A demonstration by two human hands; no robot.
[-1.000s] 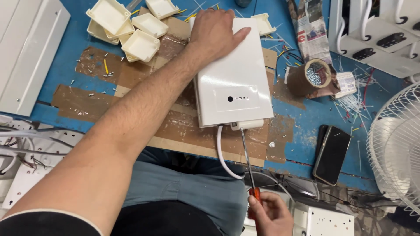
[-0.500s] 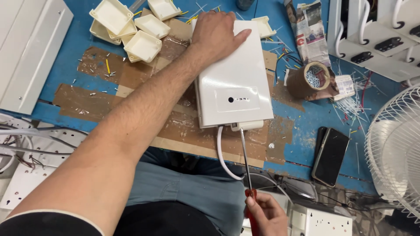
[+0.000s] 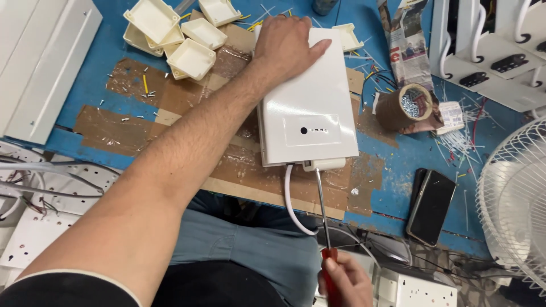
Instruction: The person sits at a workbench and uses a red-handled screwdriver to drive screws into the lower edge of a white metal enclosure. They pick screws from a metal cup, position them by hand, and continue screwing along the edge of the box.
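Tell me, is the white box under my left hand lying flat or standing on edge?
Lying flat: the white box rests broad face up on the blue table, left hand pressing on top.

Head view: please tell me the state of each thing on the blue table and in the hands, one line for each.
White plastic box: flat, left hand pressing it.
Red-handled screwdriver: in right hand, tip at box's lower edge.
White cable: attached, hanging off table.
Black phone: screen dark.
Brown tape roll: holds screws.

head cam | worn on head | looks steeply down, close | over blue workbench (image 3: 102, 62)
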